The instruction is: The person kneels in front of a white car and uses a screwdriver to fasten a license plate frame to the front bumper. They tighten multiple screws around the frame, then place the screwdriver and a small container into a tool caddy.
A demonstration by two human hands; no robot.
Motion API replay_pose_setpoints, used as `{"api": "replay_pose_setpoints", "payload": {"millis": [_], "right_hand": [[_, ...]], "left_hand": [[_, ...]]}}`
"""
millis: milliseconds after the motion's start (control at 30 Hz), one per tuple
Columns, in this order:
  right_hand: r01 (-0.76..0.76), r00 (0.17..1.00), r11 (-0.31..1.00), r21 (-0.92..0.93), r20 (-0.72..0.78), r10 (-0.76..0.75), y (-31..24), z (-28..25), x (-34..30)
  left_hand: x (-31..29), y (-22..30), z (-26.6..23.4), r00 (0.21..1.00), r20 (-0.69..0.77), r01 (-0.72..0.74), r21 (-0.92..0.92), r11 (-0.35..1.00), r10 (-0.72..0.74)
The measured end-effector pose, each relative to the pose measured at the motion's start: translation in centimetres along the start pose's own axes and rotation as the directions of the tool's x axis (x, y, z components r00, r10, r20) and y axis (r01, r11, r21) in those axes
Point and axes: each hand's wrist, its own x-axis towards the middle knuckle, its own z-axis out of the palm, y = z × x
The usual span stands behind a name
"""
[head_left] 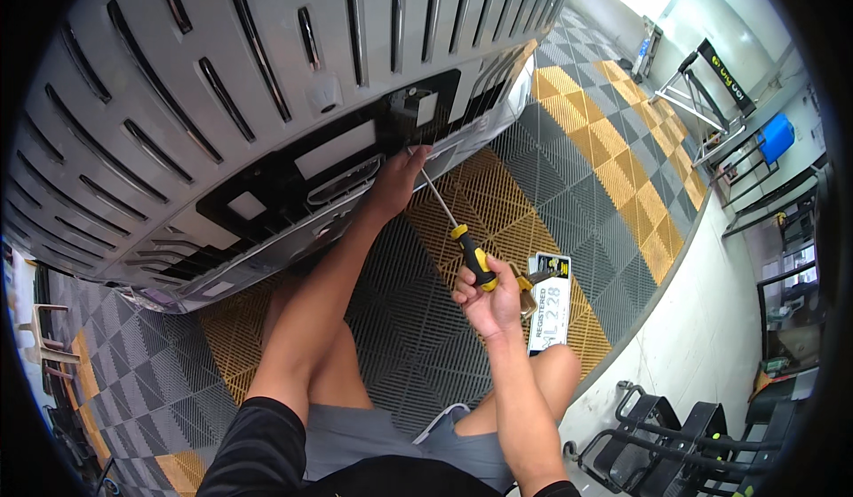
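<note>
The screwdriver point(466, 241) slanted between panel point(280, 177) and person, its long axis running up-left and its tip pointing away, hard to make out beside the left hand point(397, 184); whether that hand gripped anything could not be told. The right hand point(494, 302) wrapped the handle, partly hiding its butt end.

Place: apparently car workshop
Floor tiles point(569, 168): grey-and-yellow, slatted
Vehicle: grey car point(284, 144)
Tool: screwdriver point(473, 257)
Number plate point(548, 316): lying near tiles' right edge
</note>
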Motion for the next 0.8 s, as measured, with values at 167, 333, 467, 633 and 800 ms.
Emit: {"api": "replay_pose_setpoints", "payload": {"millis": [167,333,467,633,800], "right_hand": [[0.032,0.999,0.999,0.036,0.043,-0.033,0.1,0.6,0.7],[0.022,0.999,1.0,0.008,0.04,-0.022,-0.1,0.6,0.7],[-0.049,0.992,0.989,0.138,0.125,0.031,-0.1,0.4,0.6],[-0.256,0.935,0.88,0.399,0.335,0.12,0.2,0.9,0.9],[-0.245,0.965,0.817,0.522,0.21,0.155,-0.3,1.6,0.8]], "left_hand": [[1.1,0.6,0.0,0.999,0.023,0.034,0.036,0.999,-0.035],[1.0,0.2,-0.3,1.0,0.028,0.0,0.079,0.997,-0.002],[0.9,0.4,-0.3,0.996,0.002,0.085,0.091,0.992,-0.086],[0.2,1.5,0.6,0.952,0.054,0.306,-0.236,0.922,-0.302],[0.0,2.4,1.1,0.941,-0.003,0.325,-0.27,0.906,-0.338]]}}
